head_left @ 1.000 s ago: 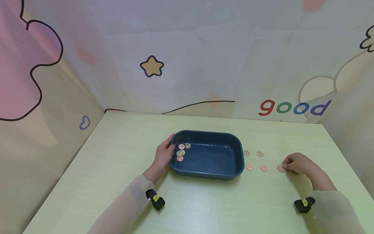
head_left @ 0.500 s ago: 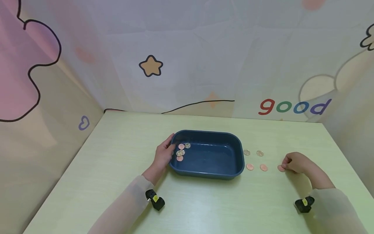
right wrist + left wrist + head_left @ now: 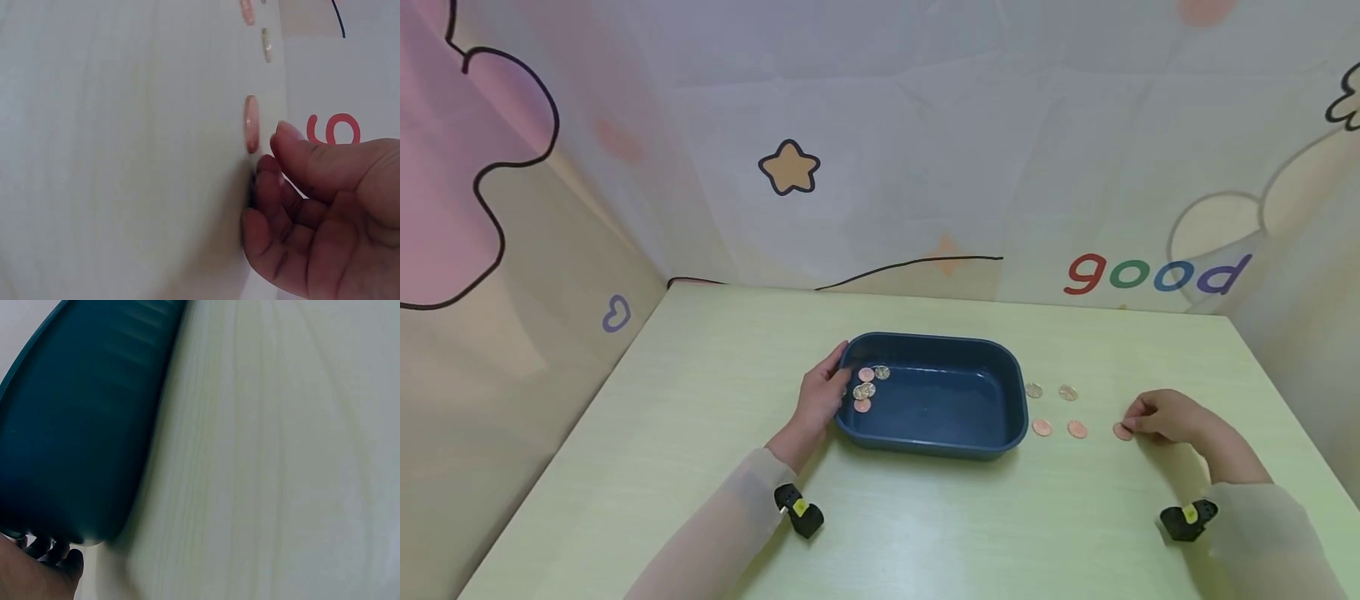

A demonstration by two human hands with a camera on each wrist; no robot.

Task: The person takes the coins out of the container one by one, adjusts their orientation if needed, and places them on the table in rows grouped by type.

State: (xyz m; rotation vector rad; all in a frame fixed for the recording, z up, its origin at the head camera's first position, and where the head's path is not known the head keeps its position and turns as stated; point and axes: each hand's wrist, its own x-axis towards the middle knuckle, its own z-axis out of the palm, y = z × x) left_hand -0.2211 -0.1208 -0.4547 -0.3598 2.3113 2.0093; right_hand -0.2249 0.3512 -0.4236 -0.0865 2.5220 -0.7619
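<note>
Five coins [image 3: 1077, 429] lie on the worktop [image 3: 940, 533], right of the dark-blue tray [image 3: 932, 417]; the outermost, a copper-coloured coin [image 3: 1120, 432], is partly covered by the right hand [image 3: 1168, 417]. Its fingers are curled; cannot tell whether they pinch that coin. Left hand [image 3: 822, 392] grips the tray's left end, thumb over the rim, other fingers mostly hidden. Further coins [image 3: 865, 391] inside near the thumb, two overlapping. Left wrist view: tray cut off.

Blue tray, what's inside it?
In the blue tray by the person's left hand show two copper-coloured coins and three pale gold coins. Some overlap, covering parts of others; the hand may hide more.
</note>
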